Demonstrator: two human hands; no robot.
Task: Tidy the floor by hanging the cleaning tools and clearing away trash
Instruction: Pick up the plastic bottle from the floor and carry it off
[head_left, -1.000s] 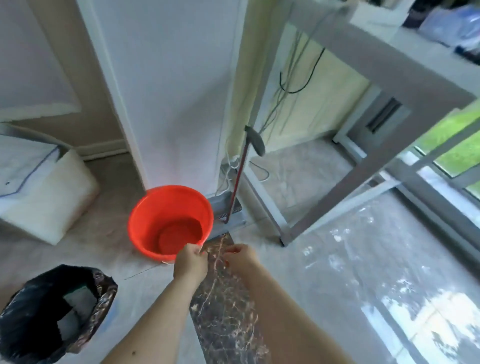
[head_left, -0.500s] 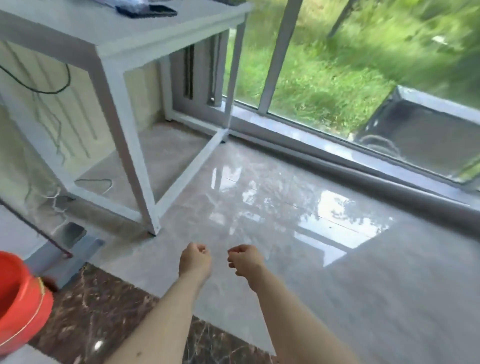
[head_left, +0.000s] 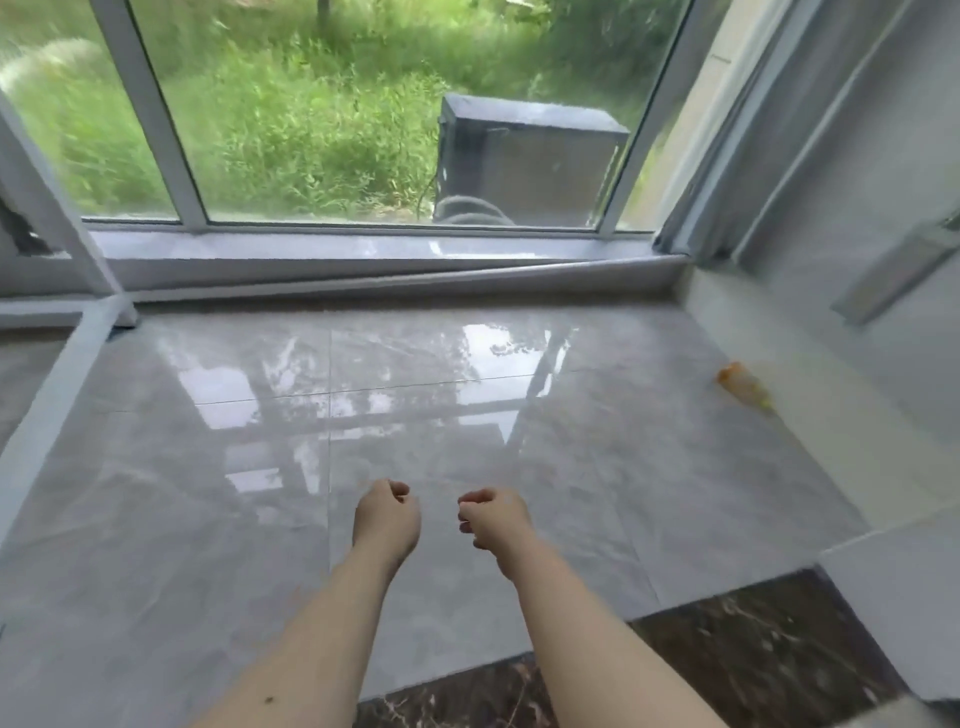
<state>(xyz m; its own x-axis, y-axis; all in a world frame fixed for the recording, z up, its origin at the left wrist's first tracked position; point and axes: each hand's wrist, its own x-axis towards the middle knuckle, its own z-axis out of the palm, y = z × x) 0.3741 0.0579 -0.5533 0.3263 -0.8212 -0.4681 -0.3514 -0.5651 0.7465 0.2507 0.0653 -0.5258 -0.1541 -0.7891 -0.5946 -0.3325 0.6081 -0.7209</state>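
Note:
My left hand (head_left: 387, 517) and my right hand (head_left: 491, 517) hang side by side over the glossy grey floor tiles, both curled into loose fists with nothing in them. A small plastic bottle with an orange cap (head_left: 744, 388) lies on its side on the floor at the right, close to the white wall, well beyond my right hand. A long grey pole (head_left: 395, 283) lies along the foot of the window sill. The red bucket, the mop and the bin bag are out of view.
A large window (head_left: 363, 114) with white frames looks onto grass and a dark box outside. A white table leg (head_left: 57, 223) and its floor rail stand at the left. Grey curtain (head_left: 727, 156) hangs at the right. Dark marble strip (head_left: 753, 660) lies near me.
The view has swung right, from the red bucket and mop past the white table to the window corner. The bottle has come into sight. Both hands stay curled and empty.

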